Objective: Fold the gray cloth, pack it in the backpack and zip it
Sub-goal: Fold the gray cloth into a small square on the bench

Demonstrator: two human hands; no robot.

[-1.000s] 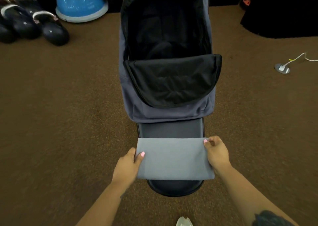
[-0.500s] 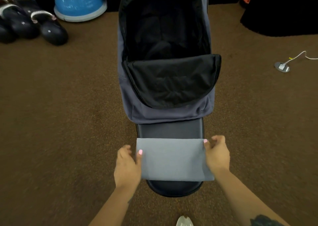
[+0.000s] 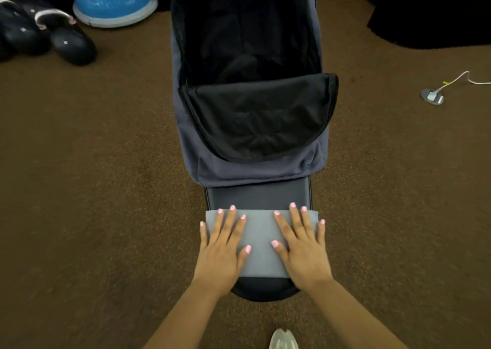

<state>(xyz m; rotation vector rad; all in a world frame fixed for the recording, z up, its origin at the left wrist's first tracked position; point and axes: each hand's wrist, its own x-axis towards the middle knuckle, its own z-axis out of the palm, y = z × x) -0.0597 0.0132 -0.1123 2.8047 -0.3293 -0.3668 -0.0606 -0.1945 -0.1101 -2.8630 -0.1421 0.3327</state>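
Observation:
The folded gray cloth (image 3: 260, 245) lies as a flat rectangle on the dark opened front panel (image 3: 257, 194) of the backpack. My left hand (image 3: 223, 250) lies flat on the cloth's left half with fingers straight and spread. My right hand (image 3: 303, 247) lies flat on its right half the same way. The gray backpack (image 3: 255, 168) stretches away from me on the carpet, unzipped, its black interior open and a black inner flap (image 3: 260, 115) folded toward me.
Brown carpet surrounds the backpack. Dark shoes (image 3: 45, 30) and a blue dome (image 3: 111, 0) sit at the far left. A small silver disc with a white cable (image 3: 431, 96) lies at the right. A black object (image 3: 435, 11) fills the far right corner.
Both hands let go of the cloth's side edges and moved onto its top, now lying flat with fingers spread. The cloth stays in place on the panel.

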